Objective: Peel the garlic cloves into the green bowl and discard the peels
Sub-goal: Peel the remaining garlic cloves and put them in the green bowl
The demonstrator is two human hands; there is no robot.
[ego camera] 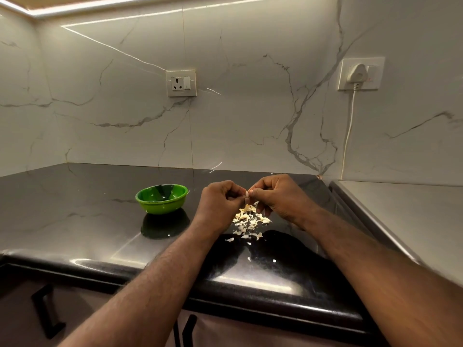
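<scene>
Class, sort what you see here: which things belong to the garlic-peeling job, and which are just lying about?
Job: garlic clove, pinched by left hand and right hand; green bowl; pile of peels on the counter.
Lying about: wall socket; plug and its cord; cupboard handle.

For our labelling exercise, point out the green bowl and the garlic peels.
green bowl (161,205), head view, outer front wall.
garlic peels (246,217), head view, middle of the pile.
</scene>
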